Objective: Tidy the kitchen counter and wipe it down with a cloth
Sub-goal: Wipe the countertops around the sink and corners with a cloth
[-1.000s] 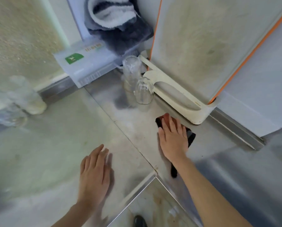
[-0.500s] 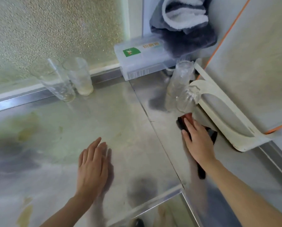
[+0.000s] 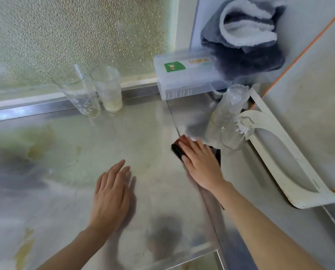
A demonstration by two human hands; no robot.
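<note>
Since the earlier frames the right hand (image 3: pixel 201 166) has slid its dark cloth (image 3: pixel 177 150) leftward, away from the white cutting-board stand (image 3: pixel 291 168) and up to the seam in the steel counter (image 3: pixel 143 133), while the left hand (image 3: pixel 110 193) has stayed flat in much the same spot. Right now the right hand lies palm down with its fingers close together, pressing the cloth against the metal; most of the cloth is hidden beneath it, with a dark edge and a reddish corner showing past the fingertips and a strip at the thumb side. Fingers of the left hand are lightly spread, resting on the counter and holding nothing. Two clear glasses (image 3: pixel 79 94) stand side by side against the back rail below the frosted window (image 3: pixel 75 36), the right one (image 3: pixel 108 88) milky near its base. Two more glasses (image 3: pixel 229 104) sit just beyond the cloth near the stand, the nearer one (image 3: pixel 236 133) close to the right hand's fingertips. A clear plastic box (image 3: pixel 184 76) with a green label sits in the corner, and a grey and white towel (image 3: pixel 244 36) hangs above it. Yellowish stains mark the counter at the left.
</note>
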